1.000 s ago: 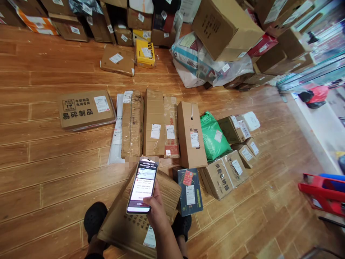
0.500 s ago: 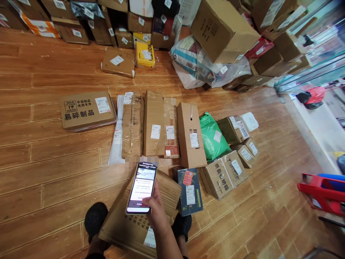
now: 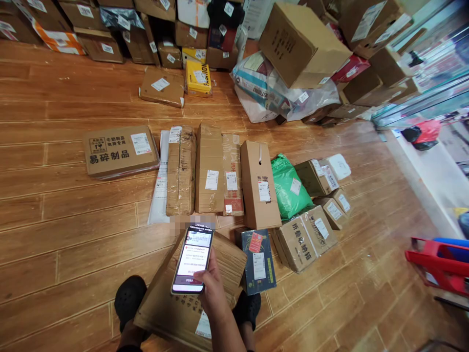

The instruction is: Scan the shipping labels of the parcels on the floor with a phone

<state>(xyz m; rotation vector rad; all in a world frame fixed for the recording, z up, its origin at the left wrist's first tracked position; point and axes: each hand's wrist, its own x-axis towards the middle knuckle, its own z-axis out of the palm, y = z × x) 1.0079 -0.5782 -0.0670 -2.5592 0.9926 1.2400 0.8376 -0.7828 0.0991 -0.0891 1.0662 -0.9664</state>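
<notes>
My right hand (image 3: pixel 212 283) holds a smartphone (image 3: pixel 191 259), its thumb over the lower part of the lit screen. White panels with text show on the screen. Below the phone a large cardboard box (image 3: pixel 161 305) lies on the floor between two feet in black clogs. Beyond it stands a row of parcels: a taped brown box (image 3: pixel 181 171), a wider brown box (image 3: pixel 208 156), a narrow printed box (image 3: pixel 231 161) and a tall box with a hole (image 3: pixel 258 210). A dark blue box (image 3: pixel 269 264) lies to the right of the phone. My left hand is out of the frame.
A green bag (image 3: pixel 289 181) and a brown box with black print (image 3: pixel 300 244) lie right of the row. A flat box (image 3: pixel 120 164) is at the left. Stacked parcels (image 3: pixel 97 41) line the back. A red and blue object (image 3: pixel 439 259) stands at the right edge.
The content on the phone's screen has shifted slightly. My right hand still holds the phone in nearly the same place.
</notes>
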